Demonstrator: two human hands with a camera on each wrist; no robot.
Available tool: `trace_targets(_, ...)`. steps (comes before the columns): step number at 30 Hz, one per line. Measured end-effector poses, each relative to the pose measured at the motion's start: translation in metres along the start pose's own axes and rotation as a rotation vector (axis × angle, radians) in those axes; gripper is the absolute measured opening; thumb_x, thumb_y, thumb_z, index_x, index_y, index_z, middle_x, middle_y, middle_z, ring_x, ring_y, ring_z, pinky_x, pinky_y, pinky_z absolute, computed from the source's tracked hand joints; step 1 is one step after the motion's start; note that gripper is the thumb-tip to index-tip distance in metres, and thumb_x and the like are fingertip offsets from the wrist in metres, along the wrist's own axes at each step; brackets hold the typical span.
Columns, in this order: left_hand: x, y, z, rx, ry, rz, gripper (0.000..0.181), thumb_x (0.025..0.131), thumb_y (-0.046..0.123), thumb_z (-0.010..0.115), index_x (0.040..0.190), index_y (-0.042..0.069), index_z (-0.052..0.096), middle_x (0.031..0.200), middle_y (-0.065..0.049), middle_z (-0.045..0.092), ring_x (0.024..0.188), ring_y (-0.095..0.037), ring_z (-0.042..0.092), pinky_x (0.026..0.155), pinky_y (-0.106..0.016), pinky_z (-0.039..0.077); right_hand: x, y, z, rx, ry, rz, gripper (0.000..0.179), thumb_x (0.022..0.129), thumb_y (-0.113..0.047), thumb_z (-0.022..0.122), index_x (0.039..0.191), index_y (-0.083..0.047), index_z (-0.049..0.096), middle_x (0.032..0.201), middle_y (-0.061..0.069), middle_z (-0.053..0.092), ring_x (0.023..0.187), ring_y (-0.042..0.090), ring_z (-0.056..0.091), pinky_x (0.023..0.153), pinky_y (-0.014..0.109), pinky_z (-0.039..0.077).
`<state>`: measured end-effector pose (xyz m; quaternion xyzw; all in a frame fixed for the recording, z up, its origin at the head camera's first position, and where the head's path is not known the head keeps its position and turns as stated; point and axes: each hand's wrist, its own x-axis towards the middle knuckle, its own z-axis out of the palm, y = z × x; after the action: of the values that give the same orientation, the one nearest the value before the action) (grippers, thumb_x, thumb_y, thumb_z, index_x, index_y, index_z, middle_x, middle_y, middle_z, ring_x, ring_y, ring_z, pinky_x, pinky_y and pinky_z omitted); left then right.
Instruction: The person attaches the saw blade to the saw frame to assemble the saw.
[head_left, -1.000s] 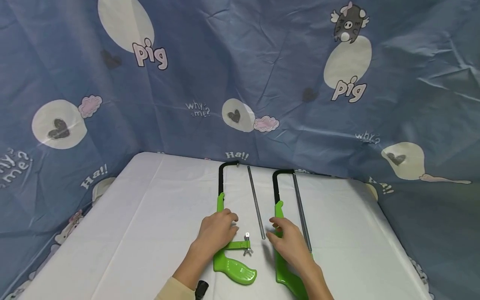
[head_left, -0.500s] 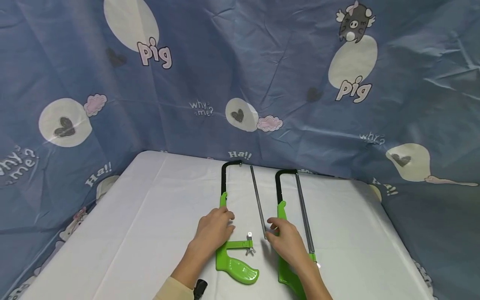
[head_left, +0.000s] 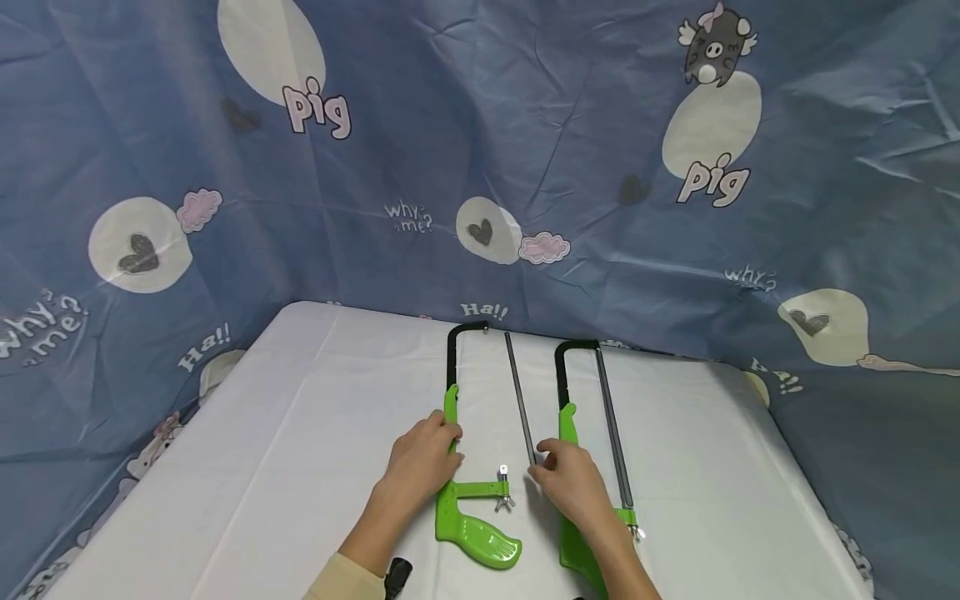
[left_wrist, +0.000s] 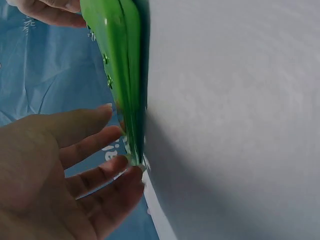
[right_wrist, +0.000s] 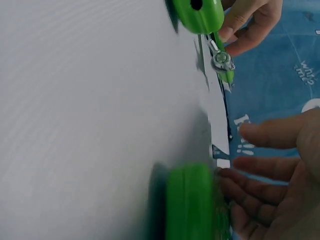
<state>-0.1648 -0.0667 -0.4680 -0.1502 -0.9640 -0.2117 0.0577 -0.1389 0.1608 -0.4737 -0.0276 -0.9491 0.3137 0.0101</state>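
Observation:
Two hacksaws with green handles and black front bars lie side by side. The left hacksaw (head_left: 483,542) has no blade across its frame; a wing nut (head_left: 504,503) sits on its green arm. My left hand (head_left: 422,457) lies over that frame, and in the left wrist view its loosely bent fingers (left_wrist: 112,185) reach the green edge, thumb apart. Between the saws lies a loose, dark grey blade (head_left: 520,387). At its near end is my right hand (head_left: 573,483), over the right hacksaw (head_left: 567,425); the right wrist view shows a gap between thumb and fingers.
A blade (head_left: 615,429) is fitted in the right hacksaw, with a wing nut (head_left: 637,532) at its near end. A black object (head_left: 398,575) shows beside the left sleeve. Behind the white table (head_left: 330,417) hangs a blue printed cloth (head_left: 420,150).
My left hand has drawn slightly left across its saw frame. The right hand's fingertips now cover the loose blade's near end, which showed earlier. The whole view has shifted slightly.

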Motion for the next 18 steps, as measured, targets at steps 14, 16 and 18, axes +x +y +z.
trace_targets(14,0.001,-0.001,0.003,-0.061,-0.059,-0.031,0.033,0.08,0.014,0.08,0.112,0.01,0.072,0.091,-0.007,0.061,0.071,-0.014,0.05,0.057,-0.026,0.043,0.007,-0.007,0.012,-0.156,0.086,0.052,0.011,0.077,-0.016,0.074,0.075,-0.008,0.068,0.072,0.003,0.065,0.06,0.016,0.053,0.051,0.031,0.041)
trace_targets(16,0.001,-0.001,0.003,-0.067,-0.067,-0.029,0.034,0.079,0.012,0.08,0.112,0.009,0.073,0.092,-0.007,0.061,0.072,-0.015,0.05,0.057,-0.025,0.043,0.007,-0.008,0.014,-0.164,0.096,0.047,0.009,0.077,-0.013,0.073,0.073,-0.008,0.066,0.07,0.003,0.063,0.059,0.017,0.052,0.05,0.031,0.04)
trace_targets(18,0.001,-0.001,0.002,-0.075,-0.074,-0.023,0.035,0.077,0.01,0.08,0.111,0.008,0.073,0.093,-0.008,0.06,0.072,-0.015,0.05,0.057,-0.025,0.043,0.007,-0.009,0.015,-0.169,0.103,0.045,0.007,0.076,-0.009,0.072,0.072,-0.008,0.066,0.07,0.003,0.063,0.06,0.017,0.053,0.05,0.031,0.041)
